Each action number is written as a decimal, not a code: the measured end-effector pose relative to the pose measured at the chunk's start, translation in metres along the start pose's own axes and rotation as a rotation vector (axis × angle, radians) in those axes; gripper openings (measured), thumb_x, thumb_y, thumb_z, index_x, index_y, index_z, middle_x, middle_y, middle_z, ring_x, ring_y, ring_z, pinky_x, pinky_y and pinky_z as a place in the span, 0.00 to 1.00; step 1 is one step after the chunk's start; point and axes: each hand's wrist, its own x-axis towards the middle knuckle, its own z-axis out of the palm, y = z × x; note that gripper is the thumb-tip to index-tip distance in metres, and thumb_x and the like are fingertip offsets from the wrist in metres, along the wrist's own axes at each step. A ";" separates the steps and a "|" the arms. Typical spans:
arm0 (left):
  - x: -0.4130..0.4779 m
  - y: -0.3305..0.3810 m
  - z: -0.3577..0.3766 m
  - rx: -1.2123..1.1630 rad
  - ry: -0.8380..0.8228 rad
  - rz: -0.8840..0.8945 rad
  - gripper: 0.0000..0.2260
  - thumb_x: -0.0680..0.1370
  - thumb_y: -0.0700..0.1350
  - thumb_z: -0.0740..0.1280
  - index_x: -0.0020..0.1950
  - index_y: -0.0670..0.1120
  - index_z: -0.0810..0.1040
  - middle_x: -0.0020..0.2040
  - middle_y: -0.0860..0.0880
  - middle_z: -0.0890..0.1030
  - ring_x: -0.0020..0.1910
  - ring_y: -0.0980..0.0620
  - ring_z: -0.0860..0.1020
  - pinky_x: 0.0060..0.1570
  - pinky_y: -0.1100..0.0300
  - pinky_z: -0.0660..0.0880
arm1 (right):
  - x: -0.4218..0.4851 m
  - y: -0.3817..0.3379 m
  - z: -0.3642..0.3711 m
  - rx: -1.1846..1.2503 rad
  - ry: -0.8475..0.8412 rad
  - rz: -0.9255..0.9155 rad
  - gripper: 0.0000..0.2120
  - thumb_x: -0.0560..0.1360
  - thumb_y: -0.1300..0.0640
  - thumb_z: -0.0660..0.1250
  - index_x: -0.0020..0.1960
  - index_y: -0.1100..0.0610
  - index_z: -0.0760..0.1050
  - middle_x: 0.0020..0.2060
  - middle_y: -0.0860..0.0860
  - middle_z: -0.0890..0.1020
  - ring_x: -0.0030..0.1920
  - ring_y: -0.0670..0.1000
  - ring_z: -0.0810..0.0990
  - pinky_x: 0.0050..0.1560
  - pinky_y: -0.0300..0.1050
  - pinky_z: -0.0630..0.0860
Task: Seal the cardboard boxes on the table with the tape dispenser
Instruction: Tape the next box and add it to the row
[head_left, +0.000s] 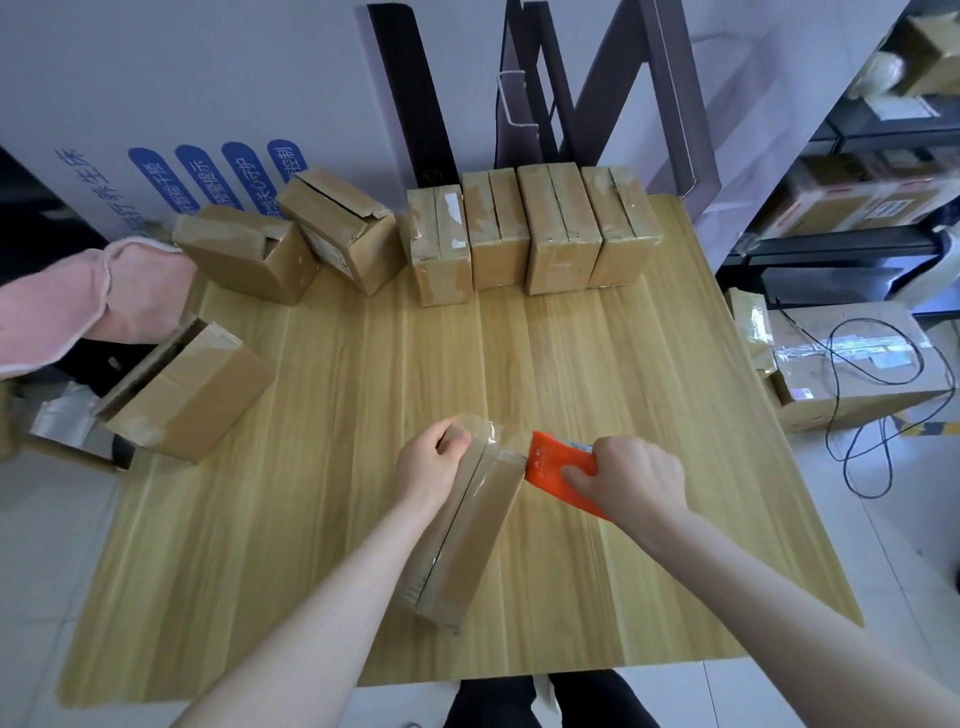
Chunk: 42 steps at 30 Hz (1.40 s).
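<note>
Fingers (453, 440), L hand (427, 460), pinch brown box (475, 540), seam glossy-taped; R hand (636, 480): orange dispenser (553, 462).

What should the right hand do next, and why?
Likely tilt the tape dispenser to tear the tape: tape already runs along the box seam to its far end, where the left hand holds it and the right hand grips the dispenser.

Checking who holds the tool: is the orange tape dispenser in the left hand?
No, the right hand grips the tape dispenser, while the left hand holds the far end of the box.
</note>
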 end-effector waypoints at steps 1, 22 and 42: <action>0.001 -0.001 0.000 -0.014 0.000 -0.003 0.17 0.79 0.50 0.65 0.67 0.48 0.75 0.63 0.54 0.78 0.63 0.55 0.74 0.60 0.64 0.68 | 0.001 -0.004 -0.004 -0.017 -0.006 -0.014 0.19 0.75 0.42 0.61 0.31 0.52 0.64 0.27 0.45 0.70 0.28 0.48 0.70 0.26 0.39 0.60; -0.003 -0.008 0.019 -0.287 0.224 -0.124 0.12 0.77 0.52 0.66 0.58 0.49 0.77 0.49 0.60 0.78 0.51 0.57 0.77 0.49 0.64 0.70 | 0.017 -0.038 0.038 0.023 -0.092 0.033 0.07 0.75 0.52 0.62 0.48 0.51 0.78 0.37 0.47 0.82 0.39 0.54 0.82 0.36 0.42 0.64; -0.070 -0.032 0.019 -0.383 0.459 -0.256 0.09 0.74 0.54 0.71 0.42 0.49 0.77 0.41 0.53 0.81 0.43 0.51 0.79 0.41 0.60 0.71 | 0.009 -0.045 0.004 0.991 0.102 0.240 0.26 0.73 0.41 0.67 0.34 0.65 0.76 0.24 0.51 0.74 0.26 0.51 0.71 0.29 0.43 0.67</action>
